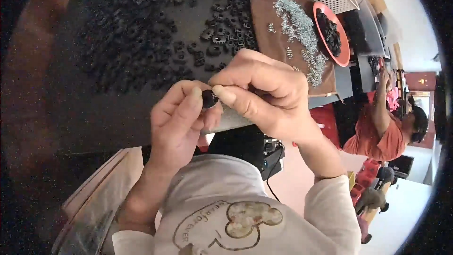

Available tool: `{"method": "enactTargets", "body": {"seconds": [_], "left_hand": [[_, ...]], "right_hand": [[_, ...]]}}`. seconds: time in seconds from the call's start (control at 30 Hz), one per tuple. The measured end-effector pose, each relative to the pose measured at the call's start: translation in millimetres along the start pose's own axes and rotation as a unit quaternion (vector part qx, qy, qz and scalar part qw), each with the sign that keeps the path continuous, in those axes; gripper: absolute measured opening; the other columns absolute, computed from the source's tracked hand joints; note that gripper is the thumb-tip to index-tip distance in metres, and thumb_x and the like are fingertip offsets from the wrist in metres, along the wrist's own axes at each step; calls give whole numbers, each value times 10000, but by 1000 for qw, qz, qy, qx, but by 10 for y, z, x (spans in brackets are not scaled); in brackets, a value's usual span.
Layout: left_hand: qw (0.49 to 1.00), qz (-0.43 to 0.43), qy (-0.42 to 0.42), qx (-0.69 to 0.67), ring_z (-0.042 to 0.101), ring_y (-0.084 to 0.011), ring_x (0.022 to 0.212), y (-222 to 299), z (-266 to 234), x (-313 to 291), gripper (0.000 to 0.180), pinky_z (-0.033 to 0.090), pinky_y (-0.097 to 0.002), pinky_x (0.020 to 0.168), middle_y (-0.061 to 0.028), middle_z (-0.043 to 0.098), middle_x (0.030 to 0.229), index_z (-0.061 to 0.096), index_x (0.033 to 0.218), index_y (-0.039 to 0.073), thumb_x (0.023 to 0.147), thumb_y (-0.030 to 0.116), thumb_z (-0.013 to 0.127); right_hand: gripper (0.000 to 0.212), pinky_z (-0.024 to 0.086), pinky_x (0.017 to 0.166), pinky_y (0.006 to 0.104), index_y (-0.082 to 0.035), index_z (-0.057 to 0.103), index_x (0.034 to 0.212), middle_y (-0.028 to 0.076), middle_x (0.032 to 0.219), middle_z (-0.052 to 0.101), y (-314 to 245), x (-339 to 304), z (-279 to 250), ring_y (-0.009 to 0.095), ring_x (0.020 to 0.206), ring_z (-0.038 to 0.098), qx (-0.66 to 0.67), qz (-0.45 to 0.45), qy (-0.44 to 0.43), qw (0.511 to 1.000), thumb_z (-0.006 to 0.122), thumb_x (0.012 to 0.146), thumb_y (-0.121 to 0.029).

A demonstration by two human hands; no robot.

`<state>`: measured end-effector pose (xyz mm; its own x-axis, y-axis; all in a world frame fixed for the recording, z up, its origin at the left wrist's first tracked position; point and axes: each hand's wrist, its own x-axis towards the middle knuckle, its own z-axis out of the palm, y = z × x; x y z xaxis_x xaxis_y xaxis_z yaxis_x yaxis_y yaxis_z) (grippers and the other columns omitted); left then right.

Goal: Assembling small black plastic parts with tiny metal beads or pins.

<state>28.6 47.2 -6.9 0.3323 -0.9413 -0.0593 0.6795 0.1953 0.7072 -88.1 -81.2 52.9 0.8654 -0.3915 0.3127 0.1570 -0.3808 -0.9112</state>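
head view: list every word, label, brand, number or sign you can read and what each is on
Shirt: brown lettering curves beside a printed figure; I won't copy the wording.
Red panel at far right: a yellow mark, too small to tell if it is text.
Black part at the fingers: no text can be made out.

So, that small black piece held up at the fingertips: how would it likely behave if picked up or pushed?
The small black piece is probably light, since fingertips alone seem to support it. It looks stiff, with no visible bend in the left fingers. Its visible outline is rounded, so it might roll, though much is hidden.
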Motion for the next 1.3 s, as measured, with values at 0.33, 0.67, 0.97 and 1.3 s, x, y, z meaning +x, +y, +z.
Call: {"method": "enactTargets", "body": {"seconds": [0.33,0.67,0.97,1.3], "left_hand": [[999,-15,19,-49,520,-70,681,53,0,-28,244,420,-215,635,-36,592,791,566,1037,1,1008,225,475],[999,-35,-7,-33,490,-53,715,63,-18,-15,231,396,-198,653,-14,560,803,550,989,22,1023,227,449],[999,-33,-11,-2,493,-49,705,-128,-19,141,205,432,-220,661,-13,587,827,561,1006,13,1016,196,470],[999,-37,-28,9,501,-56,709,-226,-90,169,200,450,-237,669,-23,602,847,573,991,5,996,196,512]], "right_hand": [[310,475,573,283,61,627,1133,112,797,582,-5,-100,112,190,659,585,-216,-104,16,971,664,834,-12],[256,459,485,325,20,635,1032,112,804,565,-19,-54,97,231,586,566,-241,-84,-17,967,697,821,-113],[277,410,533,249,45,645,1057,40,735,567,219,4,-210,104,616,528,-157,-55,-44,985,675,855,-141],[201,481,724,400,6,623,1036,169,888,558,1019,1015,-577,363,799,588,-458,-92,-34,884,615,866,-101]]}}
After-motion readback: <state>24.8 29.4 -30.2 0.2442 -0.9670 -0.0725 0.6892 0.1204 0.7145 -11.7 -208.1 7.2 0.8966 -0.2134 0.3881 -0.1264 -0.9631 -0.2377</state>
